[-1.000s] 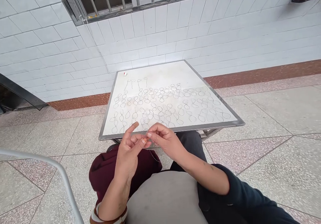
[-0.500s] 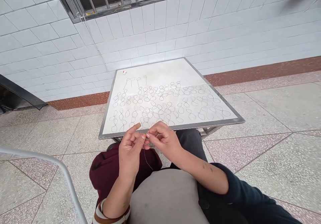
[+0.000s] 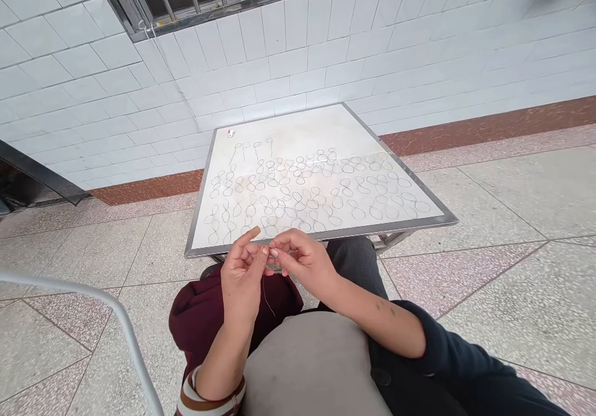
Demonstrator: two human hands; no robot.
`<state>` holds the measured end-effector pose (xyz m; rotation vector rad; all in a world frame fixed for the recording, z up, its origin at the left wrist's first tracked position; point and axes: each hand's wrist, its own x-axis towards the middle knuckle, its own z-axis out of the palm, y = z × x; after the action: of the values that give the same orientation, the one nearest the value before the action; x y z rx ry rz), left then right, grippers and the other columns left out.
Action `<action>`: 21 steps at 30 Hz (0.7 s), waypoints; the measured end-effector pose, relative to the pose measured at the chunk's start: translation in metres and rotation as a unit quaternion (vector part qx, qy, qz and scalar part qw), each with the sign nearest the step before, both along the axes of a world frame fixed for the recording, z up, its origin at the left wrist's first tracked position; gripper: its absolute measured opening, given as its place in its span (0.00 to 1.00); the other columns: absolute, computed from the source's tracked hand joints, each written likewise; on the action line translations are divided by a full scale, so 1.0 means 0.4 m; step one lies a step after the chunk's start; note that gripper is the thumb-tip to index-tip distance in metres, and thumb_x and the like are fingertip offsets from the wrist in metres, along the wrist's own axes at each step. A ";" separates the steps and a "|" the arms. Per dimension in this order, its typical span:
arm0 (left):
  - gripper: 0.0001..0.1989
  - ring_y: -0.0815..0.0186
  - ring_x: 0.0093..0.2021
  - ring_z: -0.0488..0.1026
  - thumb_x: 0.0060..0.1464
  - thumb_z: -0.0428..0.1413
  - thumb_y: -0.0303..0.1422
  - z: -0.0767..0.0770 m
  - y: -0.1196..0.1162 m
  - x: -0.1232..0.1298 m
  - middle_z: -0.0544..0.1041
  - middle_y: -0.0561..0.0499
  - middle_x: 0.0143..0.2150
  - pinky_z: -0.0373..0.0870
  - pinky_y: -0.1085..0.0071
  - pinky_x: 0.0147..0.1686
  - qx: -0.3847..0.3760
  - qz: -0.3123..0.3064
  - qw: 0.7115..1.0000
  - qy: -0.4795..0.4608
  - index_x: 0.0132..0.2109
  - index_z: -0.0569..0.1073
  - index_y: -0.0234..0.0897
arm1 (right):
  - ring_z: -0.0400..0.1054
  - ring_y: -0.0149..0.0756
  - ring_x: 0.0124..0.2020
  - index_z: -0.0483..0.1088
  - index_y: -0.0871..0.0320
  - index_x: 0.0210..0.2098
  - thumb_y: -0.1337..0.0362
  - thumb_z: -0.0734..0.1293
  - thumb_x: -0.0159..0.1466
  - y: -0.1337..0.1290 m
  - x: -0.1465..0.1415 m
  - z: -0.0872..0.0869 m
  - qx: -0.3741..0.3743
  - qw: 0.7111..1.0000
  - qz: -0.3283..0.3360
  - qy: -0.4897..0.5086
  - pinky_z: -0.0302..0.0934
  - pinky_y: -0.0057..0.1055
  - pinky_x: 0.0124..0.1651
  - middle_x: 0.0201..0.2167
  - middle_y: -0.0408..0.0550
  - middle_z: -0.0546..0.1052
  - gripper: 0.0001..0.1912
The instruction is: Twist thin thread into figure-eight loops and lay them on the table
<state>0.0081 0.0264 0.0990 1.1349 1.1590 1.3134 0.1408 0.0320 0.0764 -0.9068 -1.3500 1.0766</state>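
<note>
A thin wire (image 3: 266, 292), or perhaps a thread, hangs from between my fingertips over my lap. My left hand (image 3: 244, 270) pinches it between thumb and fingers, one finger stretched up and away. Meeting it at the tips, my right hand (image 3: 302, 259) is closed in a pinch on the same strand. Both hands are just in front of the near edge of a white table (image 3: 298, 121). On the table lie rows of thin wire-like loops (image 3: 358, 211), many shaped like a figure eight. The strand's part between the fingertips is mostly hidden.
Toward the table's back left lie several loops with straight tails (image 3: 257, 149) and a small white-and-red item (image 3: 231, 133). A tiled wall (image 3: 279, 68) with a barred window stands behind. At left curves a grey metal rail (image 3: 118, 316). Maroon cloth (image 3: 195, 316) covers one leg.
The fingertips have shifted slightly left and come closer together. The hanging end of the strand has swung left. The view has tilted a little; the loops on the table look unchanged.
</note>
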 end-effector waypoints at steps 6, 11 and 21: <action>0.19 0.72 0.29 0.71 0.54 0.61 0.34 0.003 0.004 -0.012 0.70 0.57 0.30 0.72 0.75 0.29 -0.007 -0.016 0.999 0.049 0.53 0.73 0.41 | 0.65 0.25 0.24 0.68 0.56 0.35 0.61 0.66 0.64 0.004 0.003 0.007 -0.069 0.995 0.034 0.059 0.65 0.24 0.26 0.26 0.39 0.70 0.05; 0.19 0.72 0.29 0.71 0.54 0.61 0.34 0.004 0.009 -0.022 0.71 0.57 0.30 0.71 0.75 0.29 -0.019 -0.032 0.996 0.082 0.53 0.73 0.43 | 0.64 0.25 0.24 0.67 0.56 0.35 0.60 0.66 0.63 0.006 0.005 0.008 -0.080 0.994 0.036 0.069 0.64 0.25 0.28 0.25 0.38 0.68 0.06; 0.23 0.73 0.31 0.70 0.53 0.61 0.32 0.007 0.011 -0.026 0.75 0.56 0.31 0.70 0.75 0.35 -0.020 -0.071 0.994 0.082 0.57 0.70 0.44 | 0.63 0.25 0.23 0.66 0.56 0.35 0.60 0.65 0.64 0.009 0.008 -0.002 -0.074 0.995 0.033 0.057 0.61 0.25 0.29 0.25 0.37 0.67 0.05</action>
<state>-0.0022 0.0309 0.1016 1.2905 1.1959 1.0998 0.1441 0.0357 0.0758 -0.8983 -1.2252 1.2739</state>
